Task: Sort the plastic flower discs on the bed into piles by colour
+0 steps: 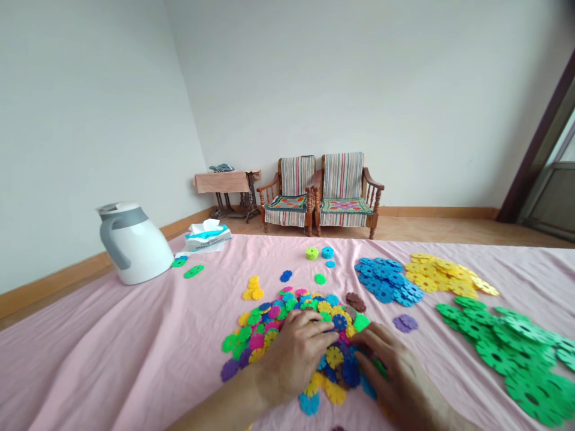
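Pressing the mixed disc pile (269,320) at lower centre, left hand (294,356) and right hand (398,371) lie loosely open, gripping nothing.

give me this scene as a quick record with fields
surface: pink cloth
left hand: palm down on mixed pile of coloured flower discs
right hand: fingertips on the same pile's right edge; grip unclear
sorted piles: blue pile, yellow pile, green pile, to the right
far left: white jug, tissue pack
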Demonstrator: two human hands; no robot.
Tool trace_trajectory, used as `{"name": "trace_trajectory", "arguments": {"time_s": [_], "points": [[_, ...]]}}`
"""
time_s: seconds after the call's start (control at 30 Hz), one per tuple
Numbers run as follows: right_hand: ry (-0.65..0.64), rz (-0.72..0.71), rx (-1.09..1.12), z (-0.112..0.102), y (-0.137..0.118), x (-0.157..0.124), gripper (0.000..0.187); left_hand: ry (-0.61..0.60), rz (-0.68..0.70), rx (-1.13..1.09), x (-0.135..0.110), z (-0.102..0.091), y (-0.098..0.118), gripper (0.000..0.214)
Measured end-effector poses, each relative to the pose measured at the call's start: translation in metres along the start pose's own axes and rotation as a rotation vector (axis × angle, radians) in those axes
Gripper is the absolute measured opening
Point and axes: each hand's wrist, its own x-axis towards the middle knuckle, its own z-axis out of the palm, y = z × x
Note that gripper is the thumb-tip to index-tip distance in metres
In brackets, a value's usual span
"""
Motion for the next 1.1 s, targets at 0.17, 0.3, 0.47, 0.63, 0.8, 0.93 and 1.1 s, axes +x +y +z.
{"name": "trace_trajectory", "arguments": {"time_s": [0.17,0.3,0.47,0.63,0.8,0.93,1.1], "points": [[-0.007,-0.001,0.003,0.000,0.000,0.001,0.022,0.088,0.001,-0.066,0.000,0.004,-0.004,0.024],[0.000,0.002,0.021,-0.001,-0.001,0.001,0.023,0.087,-0.029,-0.074,-0.001,0.004,-0.004,0.020],[0.019,-0.003,0.037,-0.001,0.002,0.001,0.023,0.025,-0.121,-0.084,0.003,-0.005,0.001,0.035],[0.036,-0.009,0.025,0.001,0.003,0.002,0.020,-0.008,-0.077,-0.022,0.011,-0.007,0.000,0.021],[0.031,-0.017,0.023,-0.001,0.000,0.002,0.019,0.078,-0.057,-0.016,0.011,0.005,-0.002,0.020],[0.016,-0.009,0.009,-0.001,0.001,0.002,0.018,0.149,-0.138,-0.024,0.011,0.004,-0.005,0.024],[0.051,-0.047,-0.004,0.007,0.014,0.000,0.017,0.284,-0.345,-0.053,0.030,-0.018,-0.046,0.024]]}}
